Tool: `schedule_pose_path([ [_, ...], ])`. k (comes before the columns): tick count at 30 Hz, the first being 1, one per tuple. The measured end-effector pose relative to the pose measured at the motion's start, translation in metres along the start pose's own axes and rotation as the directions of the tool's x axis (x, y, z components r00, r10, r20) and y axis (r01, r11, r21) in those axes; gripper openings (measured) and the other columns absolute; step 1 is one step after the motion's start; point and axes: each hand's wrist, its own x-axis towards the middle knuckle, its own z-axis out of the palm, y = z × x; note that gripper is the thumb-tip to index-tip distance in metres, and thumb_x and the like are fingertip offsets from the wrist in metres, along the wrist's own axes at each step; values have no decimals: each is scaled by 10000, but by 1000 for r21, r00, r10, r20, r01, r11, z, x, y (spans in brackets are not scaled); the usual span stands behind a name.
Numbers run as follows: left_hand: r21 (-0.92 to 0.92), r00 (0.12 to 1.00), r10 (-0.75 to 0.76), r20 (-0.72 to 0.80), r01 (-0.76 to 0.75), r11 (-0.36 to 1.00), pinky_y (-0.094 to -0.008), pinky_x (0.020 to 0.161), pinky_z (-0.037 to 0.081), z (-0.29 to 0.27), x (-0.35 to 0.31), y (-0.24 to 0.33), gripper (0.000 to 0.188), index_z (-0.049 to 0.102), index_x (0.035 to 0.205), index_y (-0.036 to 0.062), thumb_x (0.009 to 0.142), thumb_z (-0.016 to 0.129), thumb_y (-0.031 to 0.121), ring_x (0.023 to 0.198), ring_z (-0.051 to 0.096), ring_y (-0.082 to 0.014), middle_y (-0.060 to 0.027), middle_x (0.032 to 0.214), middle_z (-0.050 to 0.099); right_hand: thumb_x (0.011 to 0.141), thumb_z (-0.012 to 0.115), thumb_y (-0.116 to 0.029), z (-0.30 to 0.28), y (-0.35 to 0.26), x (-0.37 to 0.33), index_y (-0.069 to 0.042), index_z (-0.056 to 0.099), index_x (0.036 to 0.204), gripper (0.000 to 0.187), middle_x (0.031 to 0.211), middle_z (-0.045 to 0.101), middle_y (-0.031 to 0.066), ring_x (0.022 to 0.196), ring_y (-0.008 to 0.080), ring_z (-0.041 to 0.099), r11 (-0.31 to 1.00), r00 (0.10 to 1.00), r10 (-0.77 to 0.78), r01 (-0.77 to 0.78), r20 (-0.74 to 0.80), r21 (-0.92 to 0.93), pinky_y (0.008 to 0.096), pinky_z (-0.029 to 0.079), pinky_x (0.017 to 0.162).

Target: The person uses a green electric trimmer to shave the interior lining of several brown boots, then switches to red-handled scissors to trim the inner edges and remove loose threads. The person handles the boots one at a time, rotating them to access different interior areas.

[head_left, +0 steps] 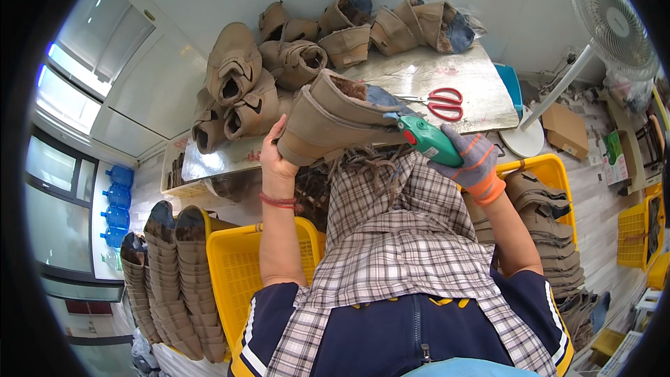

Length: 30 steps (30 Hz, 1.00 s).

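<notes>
My bare left hand (278, 153) grips one end of a tan boot upper (321, 124) with brown fur lining, held above my lap. My right hand (476, 162), in a grey and orange glove, is closed around a green handheld electric cutter (428, 141) with a red button. The cutter's tip meets the blue-grey edge of the upper; its blade is too small to make out. Cut strips of trim (373, 164) hang below the upper onto my checked apron (391, 251). Red-handled scissors (445, 105) lie on the table just beyond the cutter.
Tan uppers (234, 63) are heaped along the back and left of the table (481, 77). Stacked uppers (185, 272) stand at the left beside a yellow basket (237, 279). Another yellow basket (558, 167) with uppers is at my right. A fan (614, 21) stands at the far right.
</notes>
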Motion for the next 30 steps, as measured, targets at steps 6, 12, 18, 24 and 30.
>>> schedule_pose_path([
  [6, -3, 996, -8, 93, 8, 1000, -492, 1000, 428, 22, -3, -20, 389, 514, 1237, -53, 970, 458, 223, 1146, 549, -359, -232, 1252, 556, 616, 842, -347, 0, -10, 7, -72, 629, 1139, 628, 667, 610, 75, 554, 230, 588, 1000, 1000, 19, -19, 7, 11, 335, 480, 554],
  [12, 146, 982, 180, 51, -185, 972, -491, 1020, 410, 39, -11, -39, 407, 486, 1278, -26, 948, 529, 208, 1178, 528, -337, -193, 1294, 535, 623, 836, -376, 6, -26, 19, -57, 627, 1142, 644, 736, 654, 108, 599, 260, 626, 992, 996, 80, -77, -29, 101, 341, 505, 576],
  [18, 277, 919, 353, 175, -390, 878, -485, 1031, 406, 40, -20, -51, 443, 445, 1331, 15, 919, 575, 117, 1207, 506, -311, -141, 1336, 509, 642, 828, -399, 13, -38, 23, -51, 623, 1161, 658, 825, 683, 148, 676, 277, 669, 933, 966, 251, -259, 63, 252, 334, 536, 637],
  [24, 471, 840, 434, 327, -543, 695, -453, 1014, 439, 39, -24, -59, 480, 434, 1350, 43, 895, 588, 39, 1205, 511, -274, -109, 1327, 516, 657, 826, -408, 20, -47, 30, -56, 621, 1162, 649, 814, 689, 148, 697, 256, 688, 851, 928, 356, -370, 110, 371, 317, 544, 654],
  [30, 647, 785, 472, 401, -607, 460, -355, 940, 481, 36, -31, -68, 419, 506, 1285, 27, 881, 615, 24, 1103, 578, -218, -84, 1232, 586, 674, 818, -396, 28, -52, 36, -55, 612, 1178, 642, 846, 698, 140, 746, 213, 701, 715, 870, 456, -483, 188, 505, 300, 545, 680],
])
